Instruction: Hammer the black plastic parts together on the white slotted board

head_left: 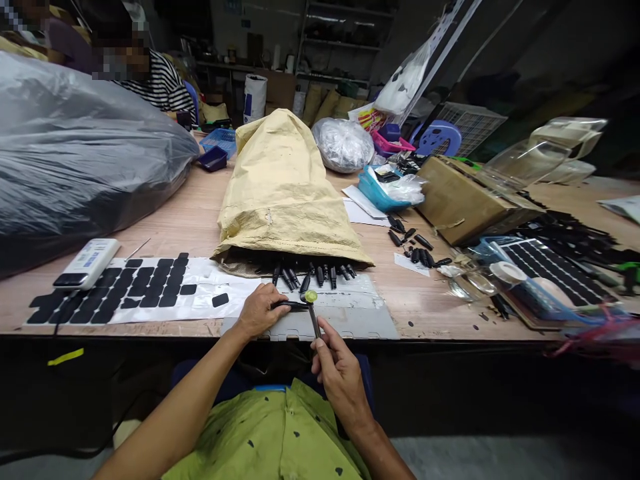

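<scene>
Slim black piece (293, 304), at the lower centre of the frame, held nearly level above the grey board (357, 317) at the table's near edge. The left hand (260, 309) pinches its left end between thumb and fingers. The right hand (340, 370) is closed around the shaft of a small tool (315, 322), whose round yellow-green head lies at the free end of the piece; whether the two touch cannot be told. Good handling, as judged here, calls for a firm pinch well back from the tool's head, the piece kept steady over the board, and the tool guided from the wrist in small, controlled movements.

Just beyond the hands, several loose black parts (320, 275) lie at the mouth of a large tan sack (285, 187); being so near, they could be knocked or could crowd the tool, and the sack limits forward reach. At the left, a white sheet (200, 272) bears rows of black patches, with a white device (87, 264) at its far edge. A bulky grey plastic bag (80, 153) fills the upper left. At the right are more black parts (424, 258) and a cardboard box (465, 200).
</scene>
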